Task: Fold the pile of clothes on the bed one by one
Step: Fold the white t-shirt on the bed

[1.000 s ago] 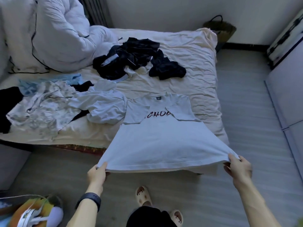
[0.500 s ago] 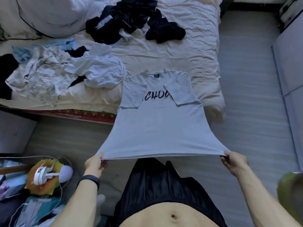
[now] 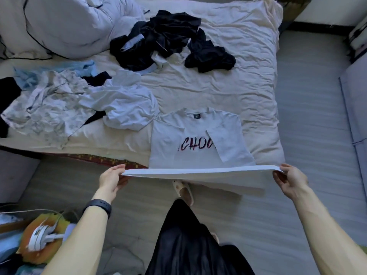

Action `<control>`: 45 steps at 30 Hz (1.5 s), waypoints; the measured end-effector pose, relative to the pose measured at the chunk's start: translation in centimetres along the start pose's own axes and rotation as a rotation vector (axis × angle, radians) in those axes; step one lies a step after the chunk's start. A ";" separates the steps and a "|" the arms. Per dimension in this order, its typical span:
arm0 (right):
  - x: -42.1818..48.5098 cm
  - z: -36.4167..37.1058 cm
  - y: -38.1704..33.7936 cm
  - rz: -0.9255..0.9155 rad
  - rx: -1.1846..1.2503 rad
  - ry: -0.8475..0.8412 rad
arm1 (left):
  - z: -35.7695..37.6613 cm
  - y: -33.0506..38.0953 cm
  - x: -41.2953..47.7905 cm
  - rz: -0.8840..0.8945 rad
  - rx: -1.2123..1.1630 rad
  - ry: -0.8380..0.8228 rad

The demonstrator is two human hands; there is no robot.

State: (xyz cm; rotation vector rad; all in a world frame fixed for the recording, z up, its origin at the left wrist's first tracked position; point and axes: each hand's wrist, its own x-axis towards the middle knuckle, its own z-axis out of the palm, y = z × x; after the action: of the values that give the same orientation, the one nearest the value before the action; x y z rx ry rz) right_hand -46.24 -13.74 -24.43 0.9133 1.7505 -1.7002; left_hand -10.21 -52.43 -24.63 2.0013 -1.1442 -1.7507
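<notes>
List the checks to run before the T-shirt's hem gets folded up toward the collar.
1. Left hand pinches one corner of the hem: ok.
2. Right hand pinches the other corner: ok.
3. Hem stretched straight between the hands: ok.
4. Sleeves folded in over the chest of the T-shirt: ok.
5. Collar end lies flat on the bed: ok.
6. White garment clear of the T-shirt: cannot tell; it lies right at the shoulder.
</notes>
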 end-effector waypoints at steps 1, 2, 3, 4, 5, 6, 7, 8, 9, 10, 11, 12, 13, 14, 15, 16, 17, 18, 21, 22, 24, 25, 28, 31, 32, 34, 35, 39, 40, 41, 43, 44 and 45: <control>1.0 1.8 -1.1 -0.001 0.000 0.011 | 1.3 1.7 1.7 0.015 0.019 -0.002; 2.0 3.6 -2.1 -0.003 -0.007 0.024 | 2.7 3.4 3.6 0.032 0.038 -0.004; 3.3 5.4 -2.9 -0.002 -0.015 0.046 | 4.1 5.1 5.6 0.044 0.061 -0.012; 4.6 7.1 -3.8 0.001 -0.024 0.063 | 5.8 6.8 7.7 0.051 0.077 -0.031; 6.0 9.0 -4.6 0.002 -0.037 0.084 | 7.3 8.3 9.9 0.056 0.094 -0.044; 7.4 10.8 -5.3 0.001 -0.060 0.105 | 8.9 9.5 12.1 0.060 0.112 -0.044; 9.0 12.5 -6.0 -0.001 -0.089 0.126 | 10.4 10.6 14.1 0.057 0.130 -0.038; 10.7 14.1 -6.6 0.002 -0.108 0.156 | 11.9 11.4 16.1 0.047 0.148 -0.039; 13.0 16.0 -7.2 0.002 -0.123 0.180 | 13.6 12.2 18.6 0.039 0.166 -0.048; 14.3 17.4 -7.7 -0.007 -0.129 0.198 | 14.9 12.8 20.2 0.044 0.172 -0.055; 15.4 18.6 -8.1 -0.014 -0.129 0.211 | 15.9 13.4 21.4 0.051 0.181 -0.056; 17.4 20.2 -8.6 -0.014 -0.143 0.216 | 17.4 13.8 23.5 0.053 0.202 -0.049; 19.3 21.8 -8.8 -0.011 -0.164 0.227 | 18.6 14.0 25.5 0.050 0.223 -0.037; 21.2 23.2 -9.0 -0.010 -0.178 0.247 | 19.6 14.2 27.5 0.039 0.237 -0.024; 23.0 24.5 -9.0 -0.010 -0.188 0.259 | 20.5 14.2 29.2 0.029 0.242 -0.003; 25.0 25.7 -8.9 -0.009 -0.204 0.264 | 21.5 14.1 30.9 0.027 0.254 0.016; 26.8 26.8 -8.7 -0.014 -0.229 0.252 | 22.4 14.0 32.5 0.023 0.280 0.030; 28.5 27.8 -8.3 -0.009 -0.255 0.210 | 23.2 13.6 34.1 0.018 0.313 0.029; 31.0 30.0 -6.9 -0.006 -0.330 0.028 | 25.4 12.8 36.6 0.004 0.335 -0.004; 31.5 30.2 -6.4 -0.055 -0.375 0.025 | 25.7 12.5 36.7 0.005 0.355 0.006; 31.6 29.6 -5.3 -0.225 -0.590 0.073 | 25.7 11.9 35.9 0.064 0.491 0.019; 31.3 29.0 -4.8 -0.292 -0.736 0.111 | 25.6 11.8 34.8 0.116 0.593 0.004; 30.1 28.7 -4.6 -0.410 -1.044 0.136 | 25.9 11.8 33.1 0.337 0.946 -0.018; 30.4 29.3 -5.4 -0.446 -1.102 0.112 | 26.3 12.3 33.5 0.484 1.195 -0.050; 31.1 29.3 -5.7 -0.467 -1.120 0.120 | 26.3 12.5 33.8 0.547 1.232 -0.079; 32.0 29.5 -6.1 -0.476 -1.135 0.156 | 26.3 12.8 34.6 0.774 1.390 -0.179; 32.4 29.8 -6.3 -0.476 -1.139 0.174 | 26.3 13.0 34.9 0.911 1.480 -0.232; 33.1 30.6 -6.3 -0.432 -1.188 0.197 | 27.3 14.2 36.4 1.033 1.530 -0.184; 33.2 30.6 -6.3 -0.433 -1.172 0.203 | 27.7 14.5 36.5 0.954 1.532 -0.168; 33.3 30.4 -6.4 -0.438 -1.136 0.208 | 28.1 14.8 36.4 0.872 1.561 -0.171; 33.3 30.0 -6.9 -0.404 -1.040 0.208 | 28.7 15.4 36.3 0.776 1.678 -0.217; 33.2 29.7 -7.2 -0.363 -0.998 0.200 | 28.7 15.8 36.2 0.749 1.738 -0.250; 33.1 29.4 -7.5 -0.328 -0.981 0.182 | 28.7 16.1 36.1 0.733 1.788 -0.275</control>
State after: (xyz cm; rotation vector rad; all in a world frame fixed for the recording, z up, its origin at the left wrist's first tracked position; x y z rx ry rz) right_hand -75.36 -39.38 -47.08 0.3339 2.5588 -0.6952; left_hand -43.92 -79.19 -47.67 1.1347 -3.5846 -0.3184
